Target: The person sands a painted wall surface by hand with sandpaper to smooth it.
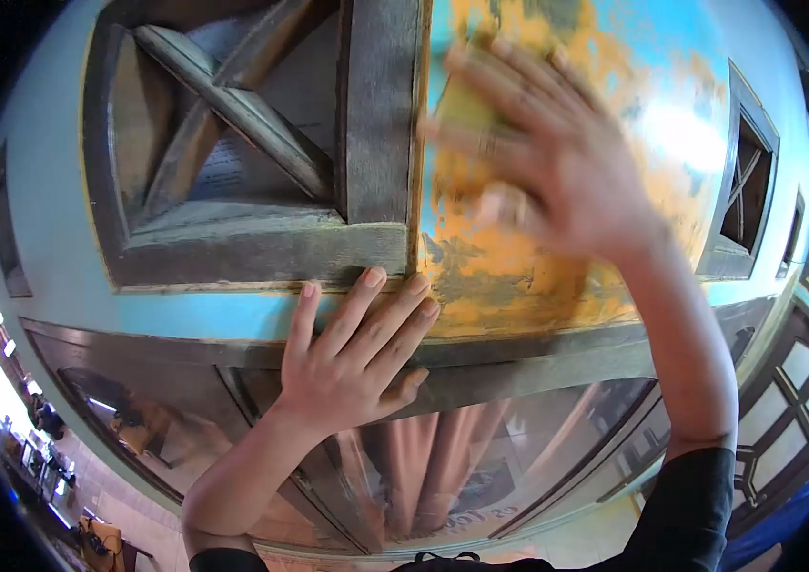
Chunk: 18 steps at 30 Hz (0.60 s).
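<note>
My right hand (557, 153) is raised against a wall panel (509, 286) of patchy orange and blue, worn paint. Motion smears its fingers, which lie outstretched over a flat yellowish sheet (466, 103) pressed to the panel. The sheet is mostly covered, and its material is too blurred to make out. Lower and to the left, my left hand (343, 357) rests with fingers spread on the pale blue strip and dark wooden ledge. Its fingertips reach the bottom of a dark wooden frame (262, 255) and the panel's lower left corner.
Crossed slats (233, 95) fill the wooden frame at upper left. Below the ledge are glass panes with pinkish curtains (414, 467) behind them. A smaller crossed vent (746, 181) and a dark door (790, 400) stand at right. Chairs (104, 543) are far below at left.
</note>
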Motion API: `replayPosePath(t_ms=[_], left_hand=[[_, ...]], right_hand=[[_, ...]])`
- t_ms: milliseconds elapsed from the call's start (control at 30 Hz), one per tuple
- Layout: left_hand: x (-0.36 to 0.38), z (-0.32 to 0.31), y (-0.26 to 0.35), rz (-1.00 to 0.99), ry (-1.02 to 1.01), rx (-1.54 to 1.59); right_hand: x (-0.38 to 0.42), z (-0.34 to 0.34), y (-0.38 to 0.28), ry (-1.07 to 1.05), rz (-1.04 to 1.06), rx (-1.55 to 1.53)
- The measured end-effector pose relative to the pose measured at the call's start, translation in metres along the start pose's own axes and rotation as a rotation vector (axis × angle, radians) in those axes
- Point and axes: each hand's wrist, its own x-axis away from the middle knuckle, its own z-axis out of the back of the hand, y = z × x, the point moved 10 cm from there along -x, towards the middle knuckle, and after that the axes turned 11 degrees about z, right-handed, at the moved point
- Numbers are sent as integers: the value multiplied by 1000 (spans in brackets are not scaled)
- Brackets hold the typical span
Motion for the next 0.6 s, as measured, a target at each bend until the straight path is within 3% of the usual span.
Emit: replayPosePath(t_ms=[133, 267, 367, 500, 600], left_hand=[[-3, -5, 15, -49, -75, -20], [-5, -6, 21, -49, -112, -62], [-9, -4, 25, -47, -108, -45], [-22, -5, 42, -35, -97, 0], [-29, -9, 60, -49, -146, 27]], right_hand=[[-13, 13, 29, 159, -140, 69], [0, 12, -16, 132, 61, -139], [-6, 16, 18, 209, 43, -52], [-16, 26, 38, 303, -138, 50], [-1, 17, 7, 252, 25, -154]])
